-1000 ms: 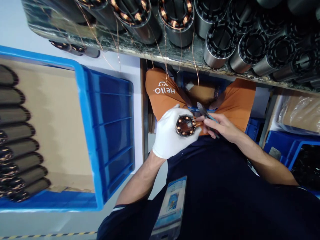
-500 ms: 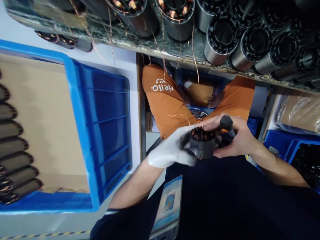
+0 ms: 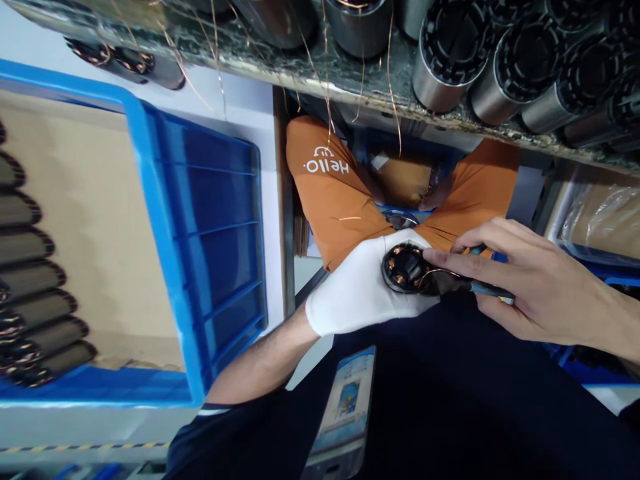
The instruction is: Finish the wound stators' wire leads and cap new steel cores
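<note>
My left hand (image 3: 353, 287), in a white glove, is wrapped round a motor stator (image 3: 403, 268), a dark cylinder with copper windings in its black end. The stator's open end faces up toward me, above my lap. At its right, my right hand (image 3: 530, 287), bare, is closed on a pair of pliers (image 3: 490, 289) with blue-grey handles. The pliers' dark jaws lie against the stator's right rim, partly hidden by my fingers. A thin copper wire (image 3: 443, 271) curves from the stator toward the pliers.
A stone-like bench edge (image 3: 350, 100) crosses the top, holding several stators (image 3: 453, 47) with loose copper wires hanging over. To the left stands a blue crate (image 3: 215, 220) with cardboard and several wound stators (image 3: 30, 247). A phone-like badge (image 3: 345, 407) hangs at my chest.
The stator has turned so its wound end faces up, and my left hand now wraps round it. My right hand has shifted right, with the tool now pointing at the stator's rim.
</note>
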The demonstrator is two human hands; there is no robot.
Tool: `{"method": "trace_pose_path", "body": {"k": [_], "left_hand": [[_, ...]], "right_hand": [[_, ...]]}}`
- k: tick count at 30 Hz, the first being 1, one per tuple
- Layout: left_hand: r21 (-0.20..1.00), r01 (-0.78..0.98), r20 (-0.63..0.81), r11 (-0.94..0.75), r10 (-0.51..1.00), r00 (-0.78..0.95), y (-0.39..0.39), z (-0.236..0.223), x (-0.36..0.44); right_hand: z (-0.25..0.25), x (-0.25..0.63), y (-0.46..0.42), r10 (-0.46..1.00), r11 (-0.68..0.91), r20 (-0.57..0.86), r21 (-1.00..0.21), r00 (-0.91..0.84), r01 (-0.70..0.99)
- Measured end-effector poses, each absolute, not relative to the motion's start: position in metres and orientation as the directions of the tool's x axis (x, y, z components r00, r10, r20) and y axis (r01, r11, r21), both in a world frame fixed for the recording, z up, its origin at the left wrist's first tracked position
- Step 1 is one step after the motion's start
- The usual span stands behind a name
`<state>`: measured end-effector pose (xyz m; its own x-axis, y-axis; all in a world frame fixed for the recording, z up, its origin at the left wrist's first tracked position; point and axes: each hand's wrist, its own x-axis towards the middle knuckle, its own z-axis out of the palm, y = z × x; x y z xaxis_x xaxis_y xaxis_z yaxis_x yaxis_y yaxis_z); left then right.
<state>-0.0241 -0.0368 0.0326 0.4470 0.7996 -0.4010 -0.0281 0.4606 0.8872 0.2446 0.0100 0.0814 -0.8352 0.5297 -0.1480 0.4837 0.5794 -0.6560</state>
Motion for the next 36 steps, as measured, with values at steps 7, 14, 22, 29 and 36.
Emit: {"method": "trace_pose_path", "body": {"k": [7, 14, 22, 29, 36], "left_hand": [[0.892, 0.002, -0.4, 0.452, 0.786, 0.471, -0.039, 0.027, -0.023], [0.926, 0.277, -0.342, 0.257, 0.881, 0.327, -0.039, 0.022, -0.01], [0.889, 0.421, -0.346, 0.179, 0.865, 0.364, -0.033, 0.039, -0.003], [0.921, 0.354, -0.298, 0.166, 0.884, 0.361, -0.032, 0.034, -0.002], [0.879, 0.463, -0.283, 0.116, 0.908, 0.31, -0.036, 0.033, 0.007]], "right_hand": [[0.083, 0.249, 0.009, 0.473, 0.717, -0.09, -0.538, -0.876, 0.443], [0.084, 0.241, 0.011, 0.462, 0.803, -0.105, -0.372, -0.881, 0.466], [0.083, 0.244, 0.006, 0.507, 0.741, -0.095, -0.46, -0.857, 0.49], [0.09, 0.245, 0.006, 0.527, 0.745, -0.113, -0.415, -0.842, 0.522], [0.081, 0.246, 0.008, 0.605, 0.585, -0.213, -0.536, -0.767, 0.609]]}}
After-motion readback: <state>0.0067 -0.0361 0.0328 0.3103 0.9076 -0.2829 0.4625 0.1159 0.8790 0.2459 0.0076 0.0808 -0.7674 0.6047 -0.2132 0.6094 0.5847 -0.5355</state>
